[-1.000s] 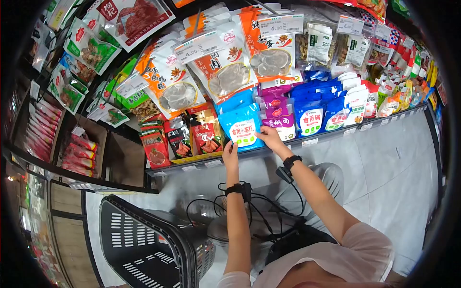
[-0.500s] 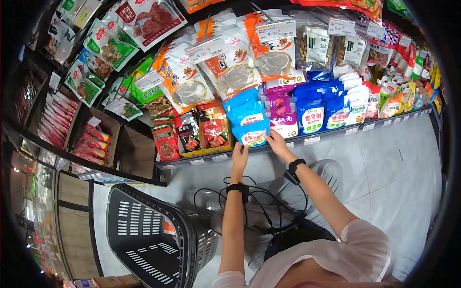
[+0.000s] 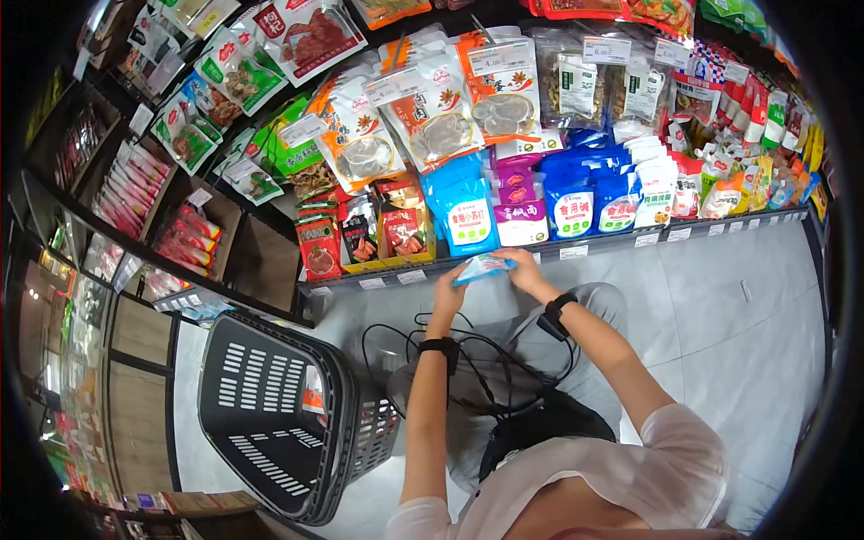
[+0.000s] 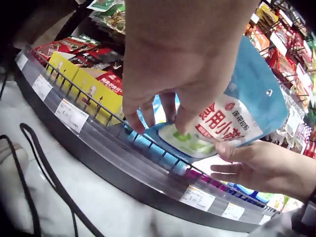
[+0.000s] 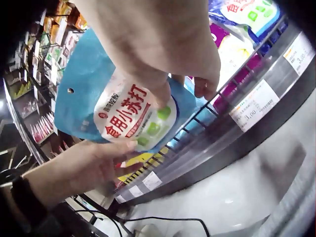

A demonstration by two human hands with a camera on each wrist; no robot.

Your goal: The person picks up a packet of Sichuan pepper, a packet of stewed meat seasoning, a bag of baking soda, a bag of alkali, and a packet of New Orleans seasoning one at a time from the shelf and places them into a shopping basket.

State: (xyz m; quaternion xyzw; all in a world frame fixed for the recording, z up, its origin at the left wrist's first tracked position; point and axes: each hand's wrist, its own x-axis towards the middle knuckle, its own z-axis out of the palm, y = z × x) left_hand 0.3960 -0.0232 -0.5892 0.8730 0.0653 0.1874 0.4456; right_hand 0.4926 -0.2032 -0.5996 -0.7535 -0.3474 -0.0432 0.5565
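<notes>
A blue bag of baking soda (image 3: 486, 268) is held between both hands, just in front of the shelf edge. Its white label with red characters (image 5: 129, 111) shows in the right wrist view. My left hand (image 3: 448, 292) grips one side of the bag, the thumb over its front. On the opposite side my right hand (image 3: 526, 274) pinches it with the thumb on the label. In the left wrist view the left hand (image 4: 177, 59) covers part of the bag. More blue baking soda bags (image 3: 468, 216) stand on the shelf directly behind.
A dark shopping basket (image 3: 270, 405) stands at the lower left with an orange-and-white packet inside. Purple bags (image 3: 522, 225), blue-and-white bags (image 3: 573, 211) and red packets (image 3: 319, 247) line the shelf behind a low wire rail (image 4: 158, 148). Black cables (image 3: 477, 360) hang below the wrists.
Both hands have drawn the blue bag off the shelf toward the body, and it has tipped back so its face lies flatter in the head view. The head view has shifted slightly.
</notes>
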